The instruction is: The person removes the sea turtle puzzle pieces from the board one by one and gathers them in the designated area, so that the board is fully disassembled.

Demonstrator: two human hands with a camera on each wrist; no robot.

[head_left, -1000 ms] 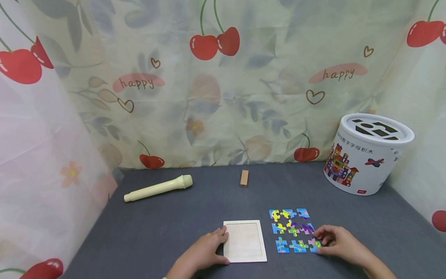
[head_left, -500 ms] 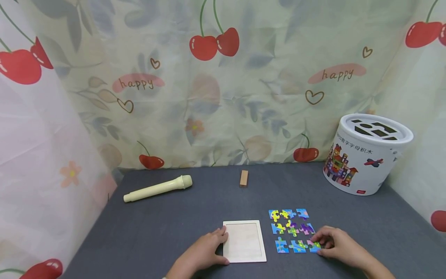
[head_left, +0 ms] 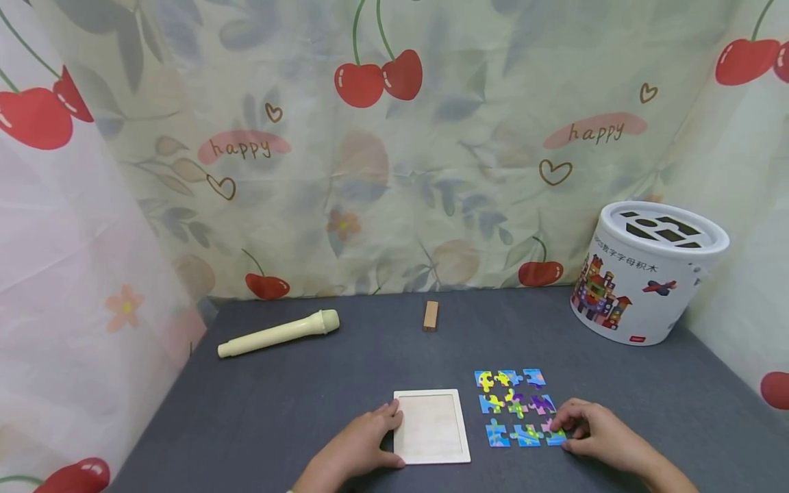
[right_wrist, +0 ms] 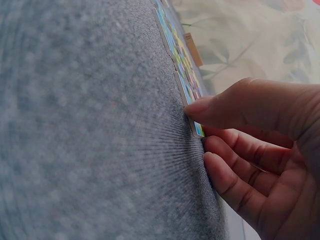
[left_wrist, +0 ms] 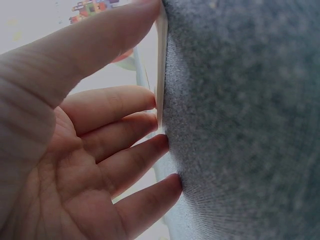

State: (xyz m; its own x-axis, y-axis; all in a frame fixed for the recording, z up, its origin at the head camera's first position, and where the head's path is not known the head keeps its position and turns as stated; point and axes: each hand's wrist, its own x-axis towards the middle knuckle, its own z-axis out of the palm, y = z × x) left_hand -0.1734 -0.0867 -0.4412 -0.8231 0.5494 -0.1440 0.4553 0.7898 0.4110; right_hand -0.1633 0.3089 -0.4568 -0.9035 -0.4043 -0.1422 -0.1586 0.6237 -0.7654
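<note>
A square, pale wooden puzzle tray (head_left: 431, 428) with a raised rim lies flat on the dark table. My left hand (head_left: 362, 441) rests at its left side, fingertips and thumb touching the rim; the left wrist view shows those fingers (left_wrist: 132, 162) only slightly bent. To the tray's right, several colourful jigsaw pieces (head_left: 518, 407) lie in three rows with small gaps. With thumb and fingers, my right hand (head_left: 598, 435) pinches the puzzle piece (head_left: 554, 437) at the near right corner. In the right wrist view that puzzle piece (right_wrist: 187, 97) looks flat on the cloth, partly behind the thumb.
A cream toy microphone (head_left: 280, 334) lies at the back left. Near the back middle sits a small brown wooden block (head_left: 431, 315). A white bucket (head_left: 641, 281) with a slotted lid stands at the back right. Patterned curtains (head_left: 394, 171) enclose the table.
My right hand has shifted slightly left onto the corner puzzle piece, which moved very little. The left hand and tray have stayed in place.
</note>
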